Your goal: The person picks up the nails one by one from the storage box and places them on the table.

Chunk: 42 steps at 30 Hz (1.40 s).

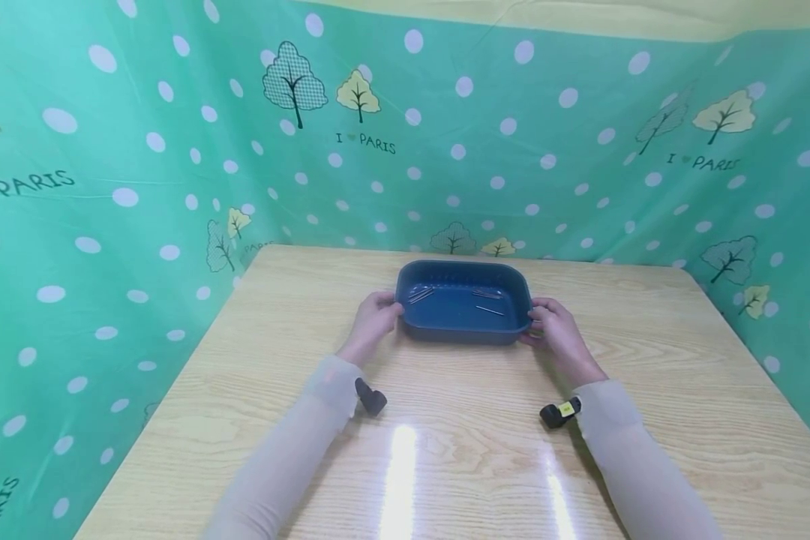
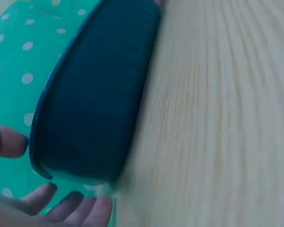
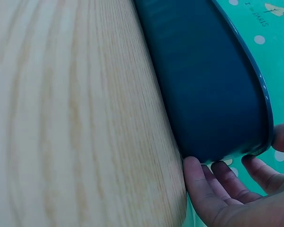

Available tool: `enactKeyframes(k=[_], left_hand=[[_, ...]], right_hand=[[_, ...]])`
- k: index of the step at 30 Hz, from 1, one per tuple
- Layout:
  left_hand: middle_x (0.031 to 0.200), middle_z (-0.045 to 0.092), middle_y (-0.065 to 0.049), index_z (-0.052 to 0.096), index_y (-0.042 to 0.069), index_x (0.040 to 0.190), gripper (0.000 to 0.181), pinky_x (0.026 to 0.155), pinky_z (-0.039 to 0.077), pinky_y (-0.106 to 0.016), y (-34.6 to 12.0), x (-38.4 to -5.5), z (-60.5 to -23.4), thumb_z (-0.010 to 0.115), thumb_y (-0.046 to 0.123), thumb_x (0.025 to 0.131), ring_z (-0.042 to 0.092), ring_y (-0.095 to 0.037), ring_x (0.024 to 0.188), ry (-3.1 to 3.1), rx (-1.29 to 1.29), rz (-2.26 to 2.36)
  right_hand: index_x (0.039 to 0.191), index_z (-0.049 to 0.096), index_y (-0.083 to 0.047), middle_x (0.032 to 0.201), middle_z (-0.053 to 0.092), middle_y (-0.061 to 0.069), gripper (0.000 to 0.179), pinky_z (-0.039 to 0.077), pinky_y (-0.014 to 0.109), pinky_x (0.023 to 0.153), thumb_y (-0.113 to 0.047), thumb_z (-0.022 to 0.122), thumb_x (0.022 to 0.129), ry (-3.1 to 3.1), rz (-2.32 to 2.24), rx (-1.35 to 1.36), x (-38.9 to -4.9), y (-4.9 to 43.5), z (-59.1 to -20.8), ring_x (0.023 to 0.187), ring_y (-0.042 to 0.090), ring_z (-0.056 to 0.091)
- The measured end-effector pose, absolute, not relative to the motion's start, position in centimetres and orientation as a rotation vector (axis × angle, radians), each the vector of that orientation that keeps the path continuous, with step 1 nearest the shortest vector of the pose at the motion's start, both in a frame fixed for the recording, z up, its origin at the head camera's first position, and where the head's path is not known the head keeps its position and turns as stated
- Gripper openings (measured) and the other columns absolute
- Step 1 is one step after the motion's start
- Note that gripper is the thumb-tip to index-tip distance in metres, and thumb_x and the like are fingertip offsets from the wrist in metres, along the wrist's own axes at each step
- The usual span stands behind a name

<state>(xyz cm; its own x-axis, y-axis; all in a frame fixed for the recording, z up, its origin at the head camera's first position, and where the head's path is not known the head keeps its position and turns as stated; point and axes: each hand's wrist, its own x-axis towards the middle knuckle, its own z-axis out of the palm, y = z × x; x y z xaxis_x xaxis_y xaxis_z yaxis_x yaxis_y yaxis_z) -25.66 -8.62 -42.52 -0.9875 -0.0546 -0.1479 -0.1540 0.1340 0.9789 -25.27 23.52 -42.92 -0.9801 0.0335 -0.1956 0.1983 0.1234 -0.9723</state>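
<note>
A dark blue rectangular plastic basin (image 1: 466, 337) with rounded corners sits toward the far side of the table. Inside it lie several thin, shiny metal-looking rods (image 1: 489, 310). My left hand (image 1: 376, 319) holds the basin's left end, thumb at the rim and fingers against the side. At the opposite end my right hand (image 1: 555, 326) grips it the same way. In the right wrist view, the right fingertips (image 3: 193, 163) reach under the lip and along the end wall, low by the tabletop. The left wrist view shows the left thumb (image 2: 12, 142) right at the rim.
The light wood table (image 1: 459, 420) carries bright light reflections near its front. Behind it and along both sides hangs a green dotted curtain (image 1: 378, 195) with tree prints. A small black camera (image 1: 371, 399) is strapped at the left wrist, and another camera (image 1: 559, 412) at the right.
</note>
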Motion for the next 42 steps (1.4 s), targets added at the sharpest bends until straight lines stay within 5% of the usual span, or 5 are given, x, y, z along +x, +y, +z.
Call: enactKeyframes(k=[14,25,42], left_hand=[[0.137,0.048,-0.015,0.046,0.0,0.135,0.05,0.11,0.034,-0.043,-7.4,-26.8,-38.7,0.059,0.02,0.091,0.041,-0.031,0.13,2.849,0.147,1.506],[0.133,0.055,-0.008,0.054,0.007,0.131,0.044,0.107,0.038,-0.035,-4.7,-28.9,-36.3,0.059,0.024,0.091,0.048,-0.023,0.124,2.903,0.444,1.18],[0.123,0.061,-0.006,0.06,0.008,0.125,0.039,0.096,0.048,-0.035,-0.9,-31.2,-34.9,0.065,0.02,0.088,0.057,-0.022,0.112,2.788,0.53,0.945]], right_hand=[[0.138,0.037,0.0,0.126,0.043,0.017,0.044,0.053,0.043,0.091,-0.016,0.039,0.096,2.231,-1.989,0.249,-25.4,23.6,-42.8,0.102,0.025,0.054],[0.14,0.036,0.0,0.131,0.042,0.022,0.048,0.053,0.042,0.09,-0.016,0.042,0.096,2.211,-1.988,0.24,-25.4,23.7,-42.8,0.105,0.028,0.054],[0.141,0.037,-0.002,0.126,0.045,0.019,0.055,0.053,0.04,0.09,-0.015,0.048,0.089,2.231,-1.99,0.269,-25.3,23.5,-42.9,0.099,0.022,0.052]])
